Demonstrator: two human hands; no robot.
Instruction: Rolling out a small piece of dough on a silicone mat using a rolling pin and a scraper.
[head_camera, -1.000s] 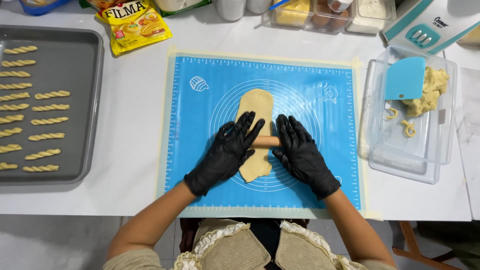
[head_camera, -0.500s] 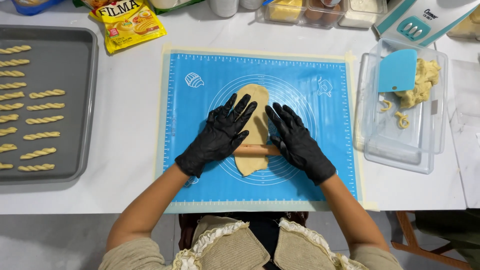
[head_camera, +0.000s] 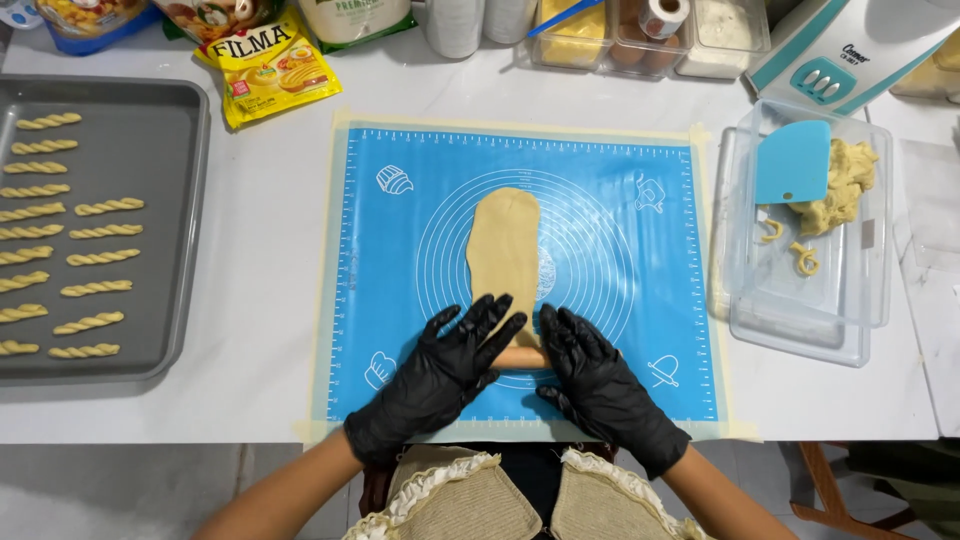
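Observation:
A long flattened strip of pale dough lies on a blue silicone baking mat on the white table. Both hands wear black gloves. My left hand and my right hand press flat, fingers spread, on a small wooden rolling pin at the near end of the dough. Only the pin's middle shows between the palms.
A grey baking tray at the left holds several twisted dough sticks. At the right, a clear plastic box contains a dough lump and a turquoise scraper. Packets, jars and a white-and-teal appliance line the back.
Both hands rolled the pin back along the dough toward me, from its middle to its near end. The dough strip now lies uncovered and longer.

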